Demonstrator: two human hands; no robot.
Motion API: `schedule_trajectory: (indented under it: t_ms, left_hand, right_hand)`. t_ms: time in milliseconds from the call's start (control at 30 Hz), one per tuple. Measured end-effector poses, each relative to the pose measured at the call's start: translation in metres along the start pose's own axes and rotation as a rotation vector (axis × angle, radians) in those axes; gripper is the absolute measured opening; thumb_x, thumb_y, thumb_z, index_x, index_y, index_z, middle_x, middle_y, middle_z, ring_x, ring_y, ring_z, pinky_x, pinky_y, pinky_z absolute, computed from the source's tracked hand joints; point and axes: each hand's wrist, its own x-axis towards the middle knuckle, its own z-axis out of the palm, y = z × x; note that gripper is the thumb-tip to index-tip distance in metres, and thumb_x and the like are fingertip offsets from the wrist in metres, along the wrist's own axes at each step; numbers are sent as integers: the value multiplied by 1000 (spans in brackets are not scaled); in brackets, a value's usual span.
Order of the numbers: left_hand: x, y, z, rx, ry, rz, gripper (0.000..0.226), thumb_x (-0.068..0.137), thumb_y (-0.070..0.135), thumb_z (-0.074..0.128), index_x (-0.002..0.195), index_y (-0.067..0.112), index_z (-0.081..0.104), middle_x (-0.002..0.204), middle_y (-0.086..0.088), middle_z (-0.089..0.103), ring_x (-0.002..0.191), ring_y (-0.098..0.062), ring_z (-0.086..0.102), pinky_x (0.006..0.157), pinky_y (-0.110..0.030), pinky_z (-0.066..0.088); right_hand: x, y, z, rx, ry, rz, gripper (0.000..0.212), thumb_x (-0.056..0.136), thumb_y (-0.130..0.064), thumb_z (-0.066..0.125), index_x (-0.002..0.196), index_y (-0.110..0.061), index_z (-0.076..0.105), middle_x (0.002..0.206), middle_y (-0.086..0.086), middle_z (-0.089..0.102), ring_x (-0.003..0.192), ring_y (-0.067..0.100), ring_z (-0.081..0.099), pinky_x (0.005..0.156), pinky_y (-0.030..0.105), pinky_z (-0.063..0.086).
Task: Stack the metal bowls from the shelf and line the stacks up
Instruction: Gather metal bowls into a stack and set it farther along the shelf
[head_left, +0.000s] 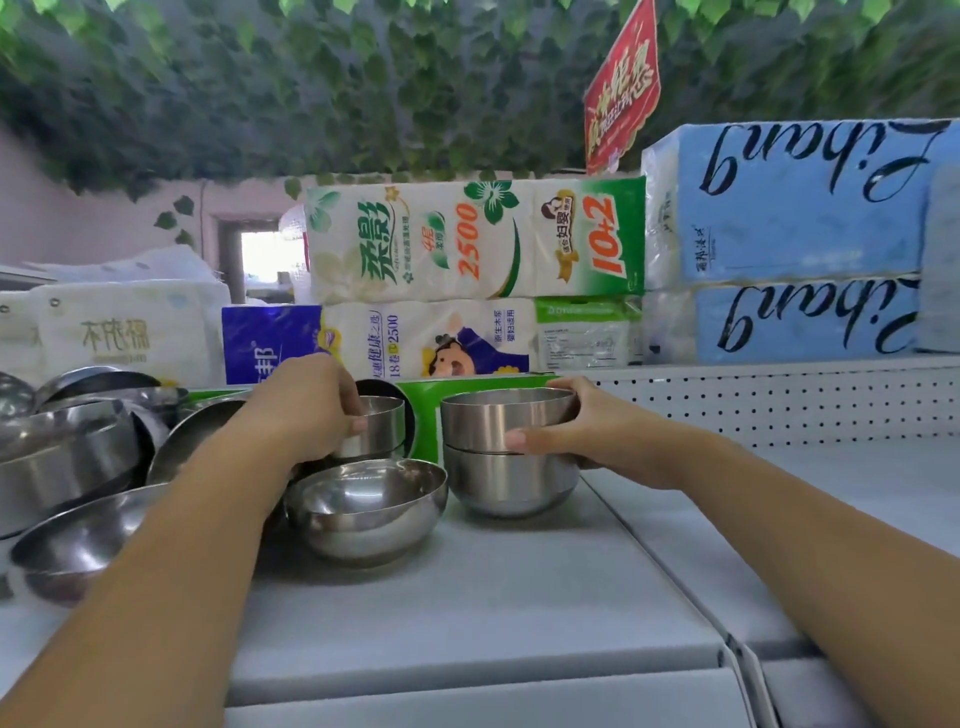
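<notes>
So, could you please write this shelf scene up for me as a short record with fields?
left: left hand grips small bowl
right: right hand grips top bowl
stack: top bowl sits nested in lower bowl
loose: wide bowl upright, left of the stack
unsorted: bowl pile at far left
behind: tissue packs
surface: grey shelf

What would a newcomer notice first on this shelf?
Two hands on shiny steel bowls at centre: the right hand grips the top of a two-bowl stack, the left hand holds a smaller bowl behind a wide bowl. Bright tissue packs line the back.
</notes>
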Motion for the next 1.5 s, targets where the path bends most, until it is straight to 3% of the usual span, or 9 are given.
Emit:
schedule_trajectory:
  t_ms: [133,400,500,700,867,1033,1167,1367,1500]
  left_hand:
    - [-4,-1,-5,-81,109,55,7,87,22,76,82,22,71,84,3,67,85,-17,63,82,-36,53]
    - [-19,21,-5,-413,330,191,6,86,21,77,82,24,73,85,9,67,80,-1,58,67,-8,34]
    - [-23,39,-6,-477,363,241,4,86,23,76,87,27,74,101,0,66,87,-6,59,73,-13,37]
    - [-30,65,1,-414,301,367,11,87,21,74,95,28,74,103,2,59,89,-2,53,77,-4,29]
    - [-32,67,16,-456,288,407,14,91,17,68,96,29,72,95,10,62,102,-11,51,90,-24,37]
    - [-31,60,19,-504,269,449,15,97,24,62,105,29,73,100,15,67,106,-8,52,89,-13,37]
    - [-34,54,24,-554,235,447,23,97,25,62,116,32,72,111,14,70,110,-8,59,98,-34,47]
    - [-45,52,21,-605,289,356,26,95,26,66,120,26,72,113,17,69,99,8,58,95,-15,45]
    - [-48,53,16,-540,306,298,25,93,36,68,117,29,71,108,15,69,98,-1,60,92,-31,52]
  right_hand:
    - [1,2,1,-25,-13,-14,110,51,-52,89,144,-28,35,124,-6,59,110,12,63,87,30,59]
    - [-7,-2,1,-98,-7,-20,110,53,-59,88,144,-31,33,118,-10,60,107,8,62,84,28,59]
    - [-12,-6,2,-113,14,-41,94,65,-54,86,139,-32,33,114,-16,58,102,2,60,76,19,51]
    - [-11,-1,2,-163,67,-56,102,57,-65,87,137,-32,33,114,-14,60,105,1,59,91,26,51]
    - [-10,2,1,-170,69,-60,124,52,-68,88,150,-27,25,125,-17,55,115,3,55,96,26,46]
    - [-6,4,2,-157,56,-66,124,56,-65,88,153,-28,21,136,-10,53,123,11,54,106,34,48]
    - [-3,3,6,-71,59,-57,120,57,-65,84,152,-29,20,126,-13,54,111,3,56,94,30,53]
    - [-9,6,13,10,61,-65,119,59,-48,93,148,-28,17,122,-16,53,109,-2,55,86,21,51]
    - [-10,6,16,37,77,-65,113,65,-41,94,146,-27,16,120,-15,54,107,-1,56,81,22,54]
